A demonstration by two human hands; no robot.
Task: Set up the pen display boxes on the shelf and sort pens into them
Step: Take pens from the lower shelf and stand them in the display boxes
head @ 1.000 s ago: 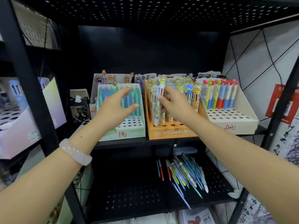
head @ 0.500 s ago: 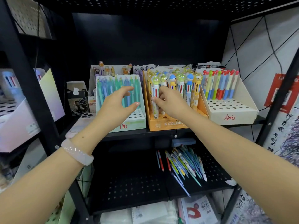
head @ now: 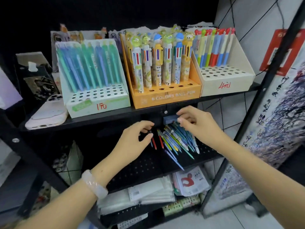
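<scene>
Three pen display boxes stand side by side on the upper shelf (head: 115, 119) of a black rack. The green box (head: 97, 103), at left and marked in red, holds slanted blue and green pens in its rear rows; its front holes are unfilled. The orange box (head: 166, 96), in the middle, holds multicolour pens topped with cartoon figures. The cream box (head: 226, 83), at right and also marked in red, holds a rear row of red, blue, green and pale pens. A phone (head: 47, 113) in a pale case lies face down left of the green box. On the perforated lower shelf (head: 143, 169) lies a loose pile of pens (head: 175, 142), with two red pens (head: 154, 142) at its left edge. The left hand (head: 133, 142), bracelet (head: 94, 184) at the wrist, reaches to the left edge of the pile with fingers curled; whether it grips a pen cannot be told. The right hand (head: 198, 126) hovers over the far end of the pile, fingers bent toward a small blue block (head: 170, 119); contact cannot be told. Paper packets (head: 148, 192) lie on the shelf below.
</scene>
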